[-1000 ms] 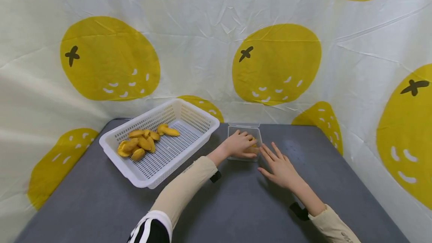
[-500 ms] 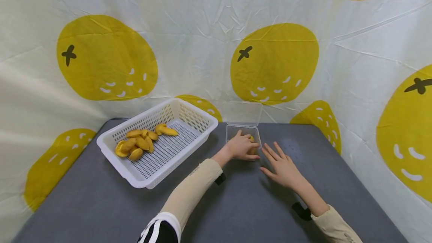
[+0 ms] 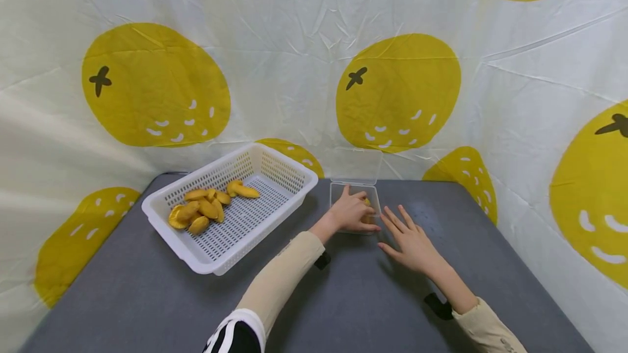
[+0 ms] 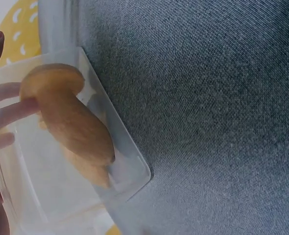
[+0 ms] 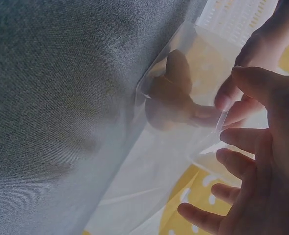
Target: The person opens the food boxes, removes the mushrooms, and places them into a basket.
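Note:
A clear plastic box [image 3: 375, 195] stands at the far middle of the table, its lid [image 3: 355, 166] raised at the back. My left hand [image 3: 349, 214] reaches into it, and its loosely extended fingers touch a brown mushroom [image 4: 68, 115] in the left wrist view. Part of a second mushroom [image 4: 93, 171] shows under that one. The left thumb lies near the front right rim, apart from the fingers. My right hand [image 3: 411, 247] lies spread at the box's right side, fingertips by the rim, holding nothing. In the head view the left hand hides most of the box's contents.
To the left stands a white perforated basket [image 3: 289, 200] with several yellow-brown mushrooms [image 3: 198, 208] in its left part. The dark grey table [image 3: 338, 309] meets a hanging cloth [image 3: 289, 70] with a yellow fruit print close behind the box.
My left hand has shifted slightly to the right inside the box, its index finger extending further toward the back. The right hand has barely moved.

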Available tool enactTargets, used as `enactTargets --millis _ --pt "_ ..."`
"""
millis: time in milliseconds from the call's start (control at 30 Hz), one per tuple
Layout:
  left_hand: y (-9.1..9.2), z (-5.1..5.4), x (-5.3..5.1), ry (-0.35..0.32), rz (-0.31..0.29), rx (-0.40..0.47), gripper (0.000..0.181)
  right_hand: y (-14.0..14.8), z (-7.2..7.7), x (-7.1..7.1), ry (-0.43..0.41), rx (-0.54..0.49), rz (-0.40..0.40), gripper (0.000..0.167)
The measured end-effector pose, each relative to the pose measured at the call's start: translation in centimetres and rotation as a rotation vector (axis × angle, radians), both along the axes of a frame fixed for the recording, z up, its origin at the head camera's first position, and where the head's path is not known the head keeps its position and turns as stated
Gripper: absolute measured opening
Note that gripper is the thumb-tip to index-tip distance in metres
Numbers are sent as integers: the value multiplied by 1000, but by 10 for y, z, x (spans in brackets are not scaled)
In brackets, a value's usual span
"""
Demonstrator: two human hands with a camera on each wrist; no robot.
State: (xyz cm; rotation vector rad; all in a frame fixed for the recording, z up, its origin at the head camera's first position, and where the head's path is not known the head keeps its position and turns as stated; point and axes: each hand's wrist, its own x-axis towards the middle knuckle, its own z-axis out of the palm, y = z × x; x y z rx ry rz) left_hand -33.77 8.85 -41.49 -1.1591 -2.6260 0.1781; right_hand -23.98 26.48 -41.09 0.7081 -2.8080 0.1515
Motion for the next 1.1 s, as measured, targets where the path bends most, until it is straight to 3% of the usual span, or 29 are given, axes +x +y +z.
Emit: enactTargets --millis 200,433,733,933,1100 --pt "-12 11 1 64 -1 95 58 -1 1 0 -15 1 -7 69" --pt "-29 31 0 255 -35 181 60 -2 -1 -4 -12 4 0 70" --pt "-61 73 8 467 -92 369 41 -7 -1 -10 -2 -5 28 71" --pt "-88 103 15 592 -46 398 25 -10 1 -12 -9 3 41 71" --pt "-120 117 20 657 -42 386 18 -13 2 -14 -23 4 52 72"
